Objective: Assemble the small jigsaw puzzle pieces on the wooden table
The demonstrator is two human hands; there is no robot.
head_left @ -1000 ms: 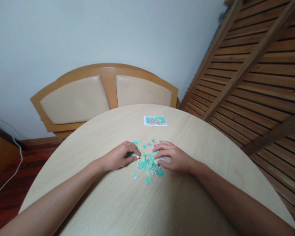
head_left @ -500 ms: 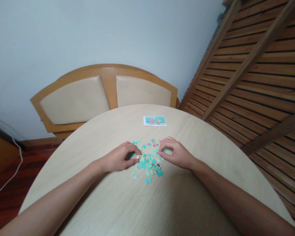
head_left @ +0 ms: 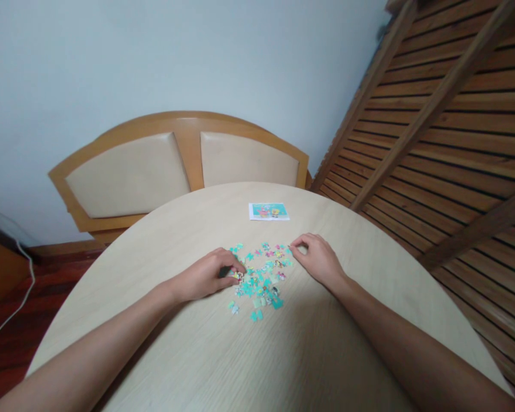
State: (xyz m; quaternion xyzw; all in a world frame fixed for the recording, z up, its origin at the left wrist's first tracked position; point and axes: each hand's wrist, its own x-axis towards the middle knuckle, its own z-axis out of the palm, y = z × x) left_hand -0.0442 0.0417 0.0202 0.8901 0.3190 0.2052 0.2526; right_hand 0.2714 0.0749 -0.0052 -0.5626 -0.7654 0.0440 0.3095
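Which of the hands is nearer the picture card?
Right. The right hand is below and right of the picture card; the left hand is farther below, to its left.

2 bare arms (head_left: 124,332) reach forward and inward, wrists nearly straight; the left hand (head_left: 209,273) curls, its thumb tip just apart from the bent fingers, while the right hand (head_left: 320,258), slightly farther forward, has thumb and index finger pinched together

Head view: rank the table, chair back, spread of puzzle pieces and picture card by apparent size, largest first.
1. Table
2. Chair back
3. Spread of puzzle pieces
4. Picture card
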